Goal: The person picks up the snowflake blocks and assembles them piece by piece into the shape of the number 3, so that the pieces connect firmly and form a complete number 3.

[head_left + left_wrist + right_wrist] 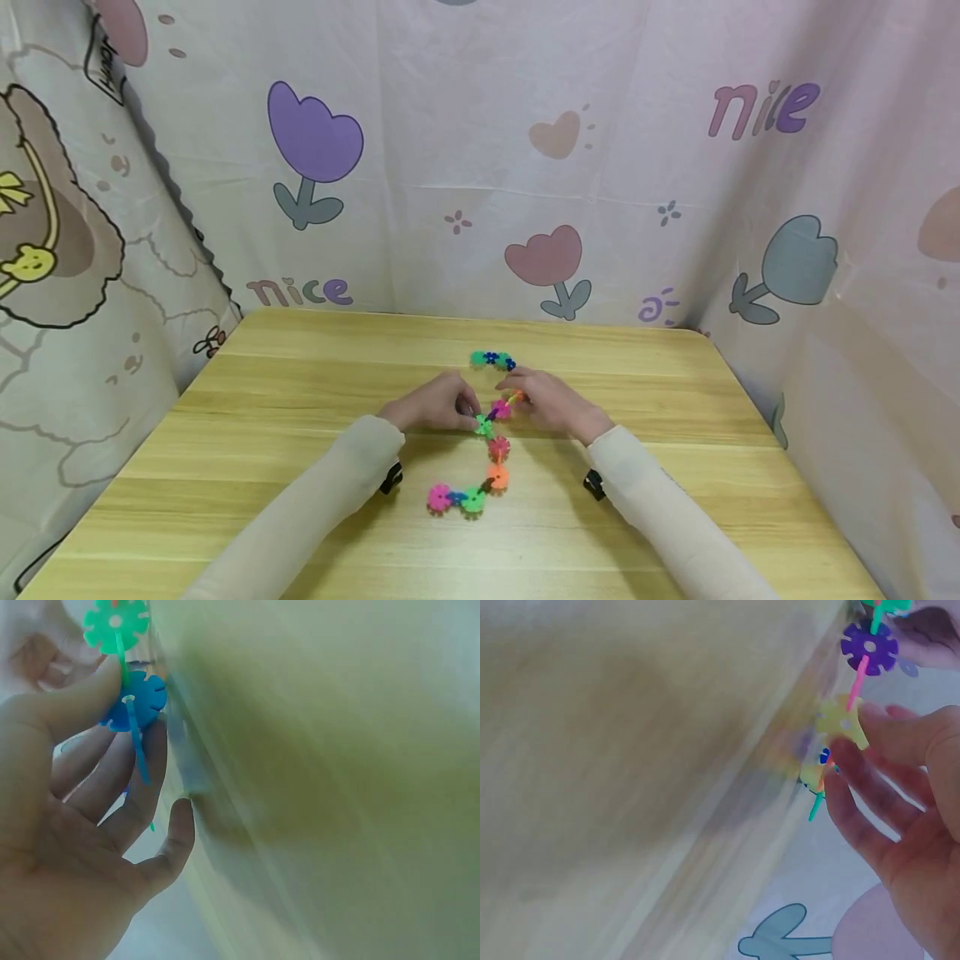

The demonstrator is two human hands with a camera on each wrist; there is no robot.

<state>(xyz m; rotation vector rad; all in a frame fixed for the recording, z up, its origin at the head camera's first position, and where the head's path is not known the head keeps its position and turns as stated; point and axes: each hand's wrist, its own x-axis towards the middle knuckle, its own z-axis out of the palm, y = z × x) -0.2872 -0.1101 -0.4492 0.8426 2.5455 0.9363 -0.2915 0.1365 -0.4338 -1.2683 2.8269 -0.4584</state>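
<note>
1. Right now, the light wooden table (300, 467) is carrying a winding chain of colourful plastic snowflake discs (491, 454) at its middle.
2. Both hands are joining discs mid-chain, I judge; next, press them together.
3. The left hand (431, 406) is pinching a blue disc (135, 700).
4. The right hand (551, 402) is pinching a yellow disc (842, 724).

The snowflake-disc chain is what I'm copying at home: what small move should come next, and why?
Probably press the two held ends together. The left hand pinches a blue disc and the right hand a yellow disc, meeting mid-chain. A short piece lies apart on the table, likely for later.
</note>
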